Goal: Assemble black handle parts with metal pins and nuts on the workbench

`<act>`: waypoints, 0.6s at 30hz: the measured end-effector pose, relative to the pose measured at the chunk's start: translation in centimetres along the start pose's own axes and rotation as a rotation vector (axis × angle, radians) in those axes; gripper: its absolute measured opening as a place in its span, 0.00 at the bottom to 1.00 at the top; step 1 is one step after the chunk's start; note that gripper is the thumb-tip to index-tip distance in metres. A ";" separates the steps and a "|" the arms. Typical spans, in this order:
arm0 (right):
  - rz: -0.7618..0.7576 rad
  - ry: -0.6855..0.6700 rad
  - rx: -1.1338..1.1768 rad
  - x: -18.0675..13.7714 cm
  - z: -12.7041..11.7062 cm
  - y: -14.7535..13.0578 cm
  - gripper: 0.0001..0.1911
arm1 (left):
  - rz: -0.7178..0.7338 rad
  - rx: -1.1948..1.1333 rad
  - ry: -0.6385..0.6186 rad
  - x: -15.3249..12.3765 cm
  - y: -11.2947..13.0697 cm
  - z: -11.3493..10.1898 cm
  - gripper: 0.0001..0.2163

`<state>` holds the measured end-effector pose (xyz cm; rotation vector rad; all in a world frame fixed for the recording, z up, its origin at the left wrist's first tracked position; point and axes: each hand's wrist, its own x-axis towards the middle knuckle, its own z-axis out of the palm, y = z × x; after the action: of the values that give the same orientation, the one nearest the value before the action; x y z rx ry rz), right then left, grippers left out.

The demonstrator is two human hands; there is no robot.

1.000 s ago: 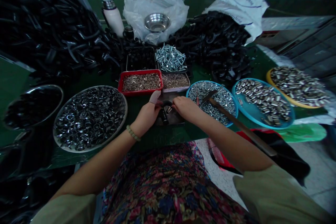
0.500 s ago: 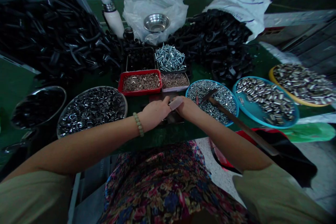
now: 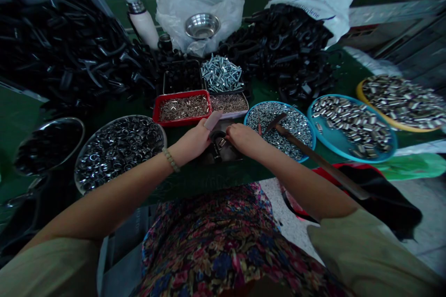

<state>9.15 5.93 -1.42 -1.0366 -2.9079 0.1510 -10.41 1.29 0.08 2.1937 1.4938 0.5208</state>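
Observation:
Both my hands meet at the near edge of the green table, over a small dark metal block. My left hand is closed on a black curved part, its taped thumb raised. My right hand pinches the same part from the right, with something small and shiny between its fingertips. A red tray of small pins lies just behind my left hand. Close by my right hand sits a blue bowl of small nuts, with a hammer resting across it.
A steel pan of rings and a dark bowl stand at left. Trays of screws, two more bowls of metal sleeves, heaps of black parts, a bottle and plastic bags crowd the back.
My left forearm swung in from the left, then my hands parted slightly, baring the black part again. The view shifted a little.

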 end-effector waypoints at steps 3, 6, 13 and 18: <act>0.002 0.017 0.002 0.0 0.2 0.1 0.09 | -0.027 0.120 -0.020 0.0 0.7 0.0 0.35; -0.008 0.020 0.002 0.0 0.4 0.2 0.09 | -0.009 0.302 -0.096 -0.1 2.2 -0.3 0.32; -0.074 -0.077 -0.013 0.1 0.4 0.3 0.14 | 0.058 0.575 -0.263 0.1 5.0 -0.1 0.25; 0.039 -0.043 0.015 -0.1 0.2 0.2 0.10 | -0.033 0.364 -0.073 -0.4 3.0 0.9 0.23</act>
<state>9.34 5.95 -1.64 -1.1026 -2.9207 0.1984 -7.74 -0.19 0.97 2.4210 1.6886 0.1632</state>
